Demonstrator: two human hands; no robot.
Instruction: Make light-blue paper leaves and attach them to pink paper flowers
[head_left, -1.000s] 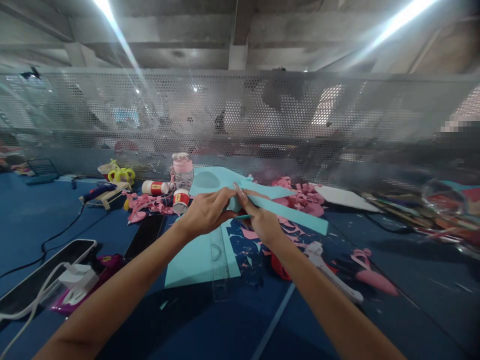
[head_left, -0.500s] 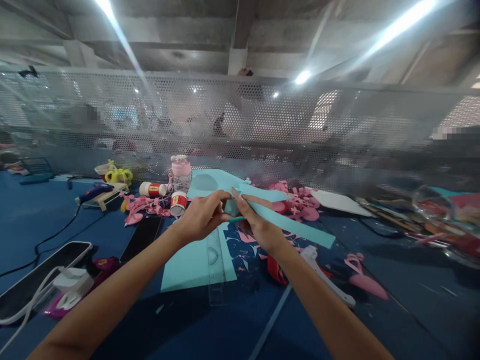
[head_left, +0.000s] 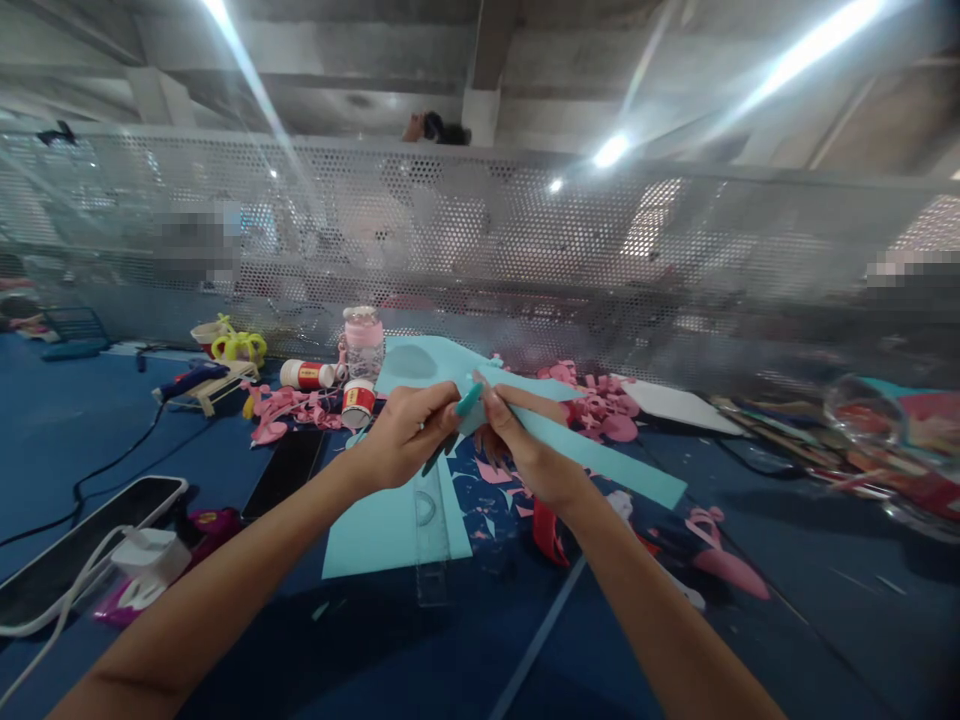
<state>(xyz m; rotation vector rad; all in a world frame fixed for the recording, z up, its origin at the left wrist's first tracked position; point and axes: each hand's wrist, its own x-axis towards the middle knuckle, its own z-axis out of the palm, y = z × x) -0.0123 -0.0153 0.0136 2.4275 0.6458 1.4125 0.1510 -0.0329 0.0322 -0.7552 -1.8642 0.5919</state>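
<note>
My left hand (head_left: 401, 435) and my right hand (head_left: 529, 455) meet above the blue table, fingertips touching. The left hand grips a dark pen with a teal end (head_left: 457, 420), tilted up to the right. My right hand pinches the near end of a long light-blue paper strip (head_left: 607, 460) that runs away to the right. Under the hands lie a light-blue sheet (head_left: 375, 530) and a clear ruler (head_left: 430, 540) across its right edge.
At the back stand a pink-capped bottle (head_left: 364, 340) and two glue tubes (head_left: 307, 375). Pink paper scraps (head_left: 289, 408) lie left and right. A phone (head_left: 75, 545) with a white charger (head_left: 146, 555) sits at the left, pink scissors (head_left: 724, 550) at the right. A perforated metal screen (head_left: 525, 260) closes the far side.
The pen has swung from lying flat between my hands to pointing up and right. The paper strip's far end has shifted slightly right.
</note>
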